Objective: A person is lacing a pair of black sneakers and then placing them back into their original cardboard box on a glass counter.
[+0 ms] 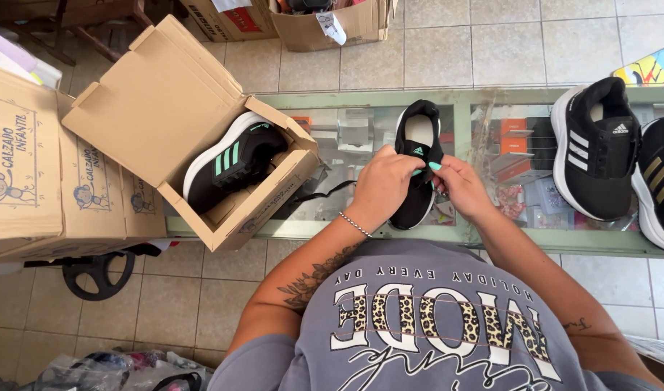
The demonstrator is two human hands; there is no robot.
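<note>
A black sneaker [419, 134] with a white lining and a small green mark stands on the glass counter [447, 98], toe toward me. My left hand [382, 187] and my right hand [458, 185] are both closed on its laces over the middle of the shoe. To the left, an open cardboard shoebox [165, 101] tilts on the counter. Inside it lies the matching black sneaker [230, 163] with green stripes and a white sole. A loose black lace [324, 194] trails between box and shoe.
Two more black sneakers, one with white stripes [596, 148] and one with gold stripes [659, 181], stand at the counter's right. Stacked cardboard boxes [28, 166] fill the left. More boxes [332, 25] sit on the tiled floor beyond. Bags [115, 369] lie by my feet.
</note>
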